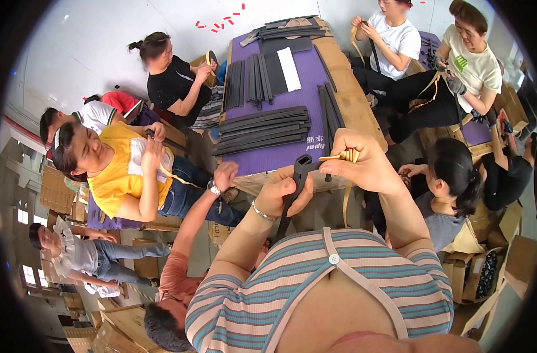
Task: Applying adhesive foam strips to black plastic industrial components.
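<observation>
A striped shirt fills the lower foreground. Just above it, a black strip is gripped by the left hand, fingers closed around its shaft. A tan band is pinched in the right hand beside the strip's top end. More black strips are stacked on the purple mat beyond.
</observation>
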### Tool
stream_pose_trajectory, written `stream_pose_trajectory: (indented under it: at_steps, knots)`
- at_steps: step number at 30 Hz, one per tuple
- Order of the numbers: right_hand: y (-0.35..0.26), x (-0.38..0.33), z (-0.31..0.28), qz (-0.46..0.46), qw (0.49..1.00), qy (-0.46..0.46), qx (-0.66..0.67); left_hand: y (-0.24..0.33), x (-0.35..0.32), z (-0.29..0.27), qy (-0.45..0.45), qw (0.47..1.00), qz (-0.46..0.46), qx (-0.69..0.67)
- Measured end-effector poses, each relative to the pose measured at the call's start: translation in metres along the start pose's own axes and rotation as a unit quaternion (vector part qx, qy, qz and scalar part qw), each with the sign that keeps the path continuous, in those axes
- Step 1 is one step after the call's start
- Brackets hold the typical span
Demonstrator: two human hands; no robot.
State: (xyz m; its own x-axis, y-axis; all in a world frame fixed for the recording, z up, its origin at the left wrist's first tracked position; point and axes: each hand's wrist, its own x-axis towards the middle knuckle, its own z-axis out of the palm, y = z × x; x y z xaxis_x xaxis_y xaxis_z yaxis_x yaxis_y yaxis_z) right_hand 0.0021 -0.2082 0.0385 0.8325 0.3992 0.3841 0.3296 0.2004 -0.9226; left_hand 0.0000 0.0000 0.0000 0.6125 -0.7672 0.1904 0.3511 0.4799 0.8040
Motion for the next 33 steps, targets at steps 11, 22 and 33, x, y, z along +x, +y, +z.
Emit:
stream_pose_trajectory:
  at_steps: [11, 22, 33]
  knots:
    - [0.001, -0.009, 0.004, 0.022, 0.999, 0.018, -0.015, -0.014, -0.001, 0.003, -0.016, 1.000, 0.001, 0.002]
    - [0.023, -0.018, 0.007, -0.066, 0.965, 0.112, -0.228, -0.034, 0.006, 0.002, 0.203, 0.962, 0.007, 0.184]
    - [0.050, -0.043, 0.005, 0.016, 0.948, 0.116, -0.295, -0.076, -0.005, -0.009, 0.242, 0.949, 0.008, 0.201]
